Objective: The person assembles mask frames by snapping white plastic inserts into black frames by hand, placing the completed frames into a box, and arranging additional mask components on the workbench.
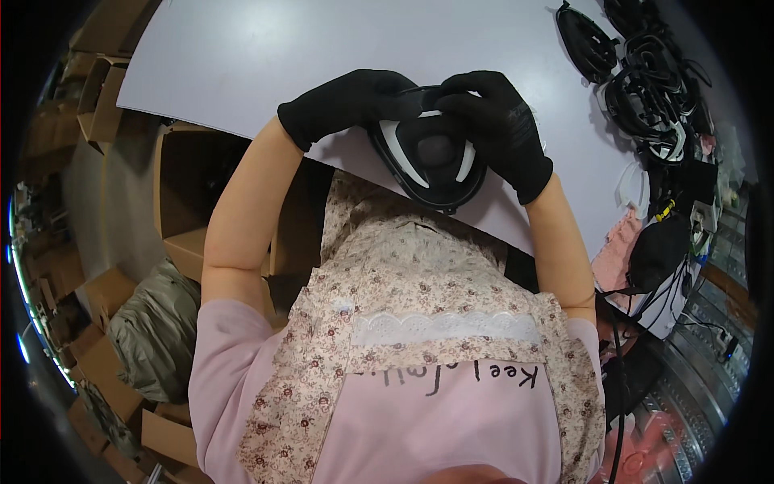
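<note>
Looking down on the rounded black-and-white shell (436,151), I find it at the near edge of the surface (242,48), its far end between two black-gloved hands. The left hand (355,98) has its grip closed on the far left rim; the right hand (500,121) grips the far right side with bent fingers. Those fingers hide the far end from me, so a pinch or crack there could go unseen. Uneven pressure might twist the shell loose. I cannot tell whether its near end is supported; if not, a slackened grip could let it slip toward the floral apron (435,278) or past the edge. Left of that, an open cardboard box (179,189) stands lower down. A wide sweep of the right arm might knock the heaped black parts (645,89), far right.
</note>
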`<state>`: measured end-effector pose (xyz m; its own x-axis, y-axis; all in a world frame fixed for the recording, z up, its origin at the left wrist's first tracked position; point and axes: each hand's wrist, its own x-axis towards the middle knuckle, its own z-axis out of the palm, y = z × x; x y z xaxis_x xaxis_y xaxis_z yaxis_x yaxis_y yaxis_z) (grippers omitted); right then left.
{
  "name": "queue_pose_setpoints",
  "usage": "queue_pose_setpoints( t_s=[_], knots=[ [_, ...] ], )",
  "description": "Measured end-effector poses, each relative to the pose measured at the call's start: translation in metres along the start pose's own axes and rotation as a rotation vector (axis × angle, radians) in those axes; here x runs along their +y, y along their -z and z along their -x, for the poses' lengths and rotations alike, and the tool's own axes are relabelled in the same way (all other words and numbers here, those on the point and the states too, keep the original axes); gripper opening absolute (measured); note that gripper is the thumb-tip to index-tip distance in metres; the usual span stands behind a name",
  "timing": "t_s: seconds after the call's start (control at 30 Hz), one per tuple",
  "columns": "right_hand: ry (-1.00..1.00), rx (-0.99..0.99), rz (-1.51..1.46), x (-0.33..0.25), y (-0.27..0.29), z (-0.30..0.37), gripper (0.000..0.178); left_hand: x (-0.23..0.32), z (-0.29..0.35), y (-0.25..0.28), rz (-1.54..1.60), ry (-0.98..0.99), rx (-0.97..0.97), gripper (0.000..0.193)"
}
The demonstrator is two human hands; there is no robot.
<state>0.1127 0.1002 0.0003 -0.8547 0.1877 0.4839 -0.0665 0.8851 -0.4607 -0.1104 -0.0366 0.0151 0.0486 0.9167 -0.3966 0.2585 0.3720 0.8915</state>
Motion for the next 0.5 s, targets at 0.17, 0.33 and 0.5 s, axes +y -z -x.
queue_pose_setpoints(
  t_s=[0.17,0.33,0.5],
  knots=[
    [-0.453,0.207,-0.412,-0.009,-0.003,0.016,0.062,-0.006,0.003,-0.006,0.039,-0.102,0.013,0.051],
    [-0.705,0.037,-0.358,-0.022,0.013,0.027,0.066,0.005,0.028,-0.025,0.102,-0.063,0.114,0.055],
    [-0.817,0.035,-0.78,-0.04,0.015,0.019,0.063,0.014,0.037,-0.044,0.119,-0.056,0.177,0.061]
  ],
)
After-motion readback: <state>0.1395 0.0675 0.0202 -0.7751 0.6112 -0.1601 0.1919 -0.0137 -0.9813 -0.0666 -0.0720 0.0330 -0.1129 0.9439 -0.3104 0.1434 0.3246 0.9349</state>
